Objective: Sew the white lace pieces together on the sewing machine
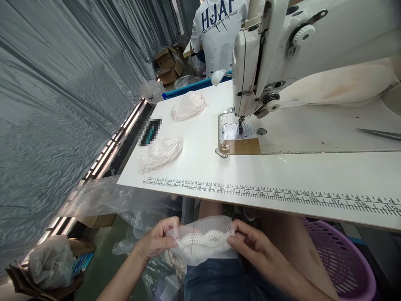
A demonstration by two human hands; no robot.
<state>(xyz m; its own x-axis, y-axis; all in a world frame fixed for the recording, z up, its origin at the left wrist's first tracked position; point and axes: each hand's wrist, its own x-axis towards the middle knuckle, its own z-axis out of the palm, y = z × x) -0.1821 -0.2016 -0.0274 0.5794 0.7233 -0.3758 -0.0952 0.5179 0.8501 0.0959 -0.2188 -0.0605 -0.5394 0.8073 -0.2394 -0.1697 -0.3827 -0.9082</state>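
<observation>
Between my two hands, just below the table's front edge and over my lap, a sheer white fabric piece with a scalloped lace band [203,240] is stretched out. My left hand [161,238] pinches its left end between thumb and fingers. At the right end, my right hand [250,240] grips the edge in the same way. Thin dark thread lines run across the fabric. On the white sewing table [194,154] lie a crumpled white lace piece [163,152] and a pale pink gathered piece [189,105].
A sewing machine [247,79] stands on the table's right half, with tweezers or scissors [379,133] partly visible beyond it. A ruler strip [266,191] runs along the front edge. A purple basket [344,259] sits below right. Plastic bags [125,200] hang at left. A person [216,37] is behind.
</observation>
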